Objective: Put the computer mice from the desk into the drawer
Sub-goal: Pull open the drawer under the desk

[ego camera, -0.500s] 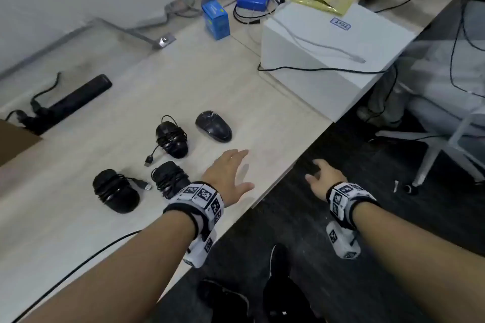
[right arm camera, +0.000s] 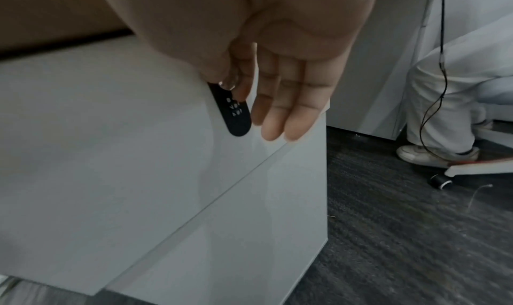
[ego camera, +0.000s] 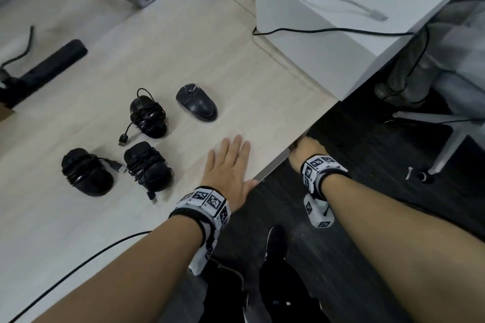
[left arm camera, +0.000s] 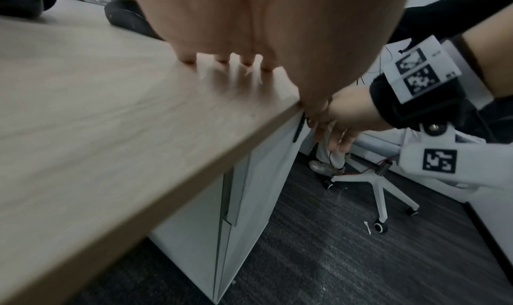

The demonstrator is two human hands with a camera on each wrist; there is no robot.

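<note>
Four black computer mice lie on the light wooden desk (ego camera: pixel 78 217). A cordless mouse (ego camera: pixel 196 102) sits at 1 o'clock in the cluster. A cable-wrapped mouse (ego camera: pixel 148 117) lies at 11 o'clock, another wrapped mouse (ego camera: pixel 148 165) at 5 o'clock, and a third wrapped mouse (ego camera: pixel 86 172) at 8 o'clock. The white drawer front (right arm camera: pixel 111 156) below the desk edge is closed.

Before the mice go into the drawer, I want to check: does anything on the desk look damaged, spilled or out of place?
Nothing looks damaged or spilled. Four black mice lie on the desk; three have cords wound round them, with plugs sticking out loose. The fourth mouse shows no cord.
</note>
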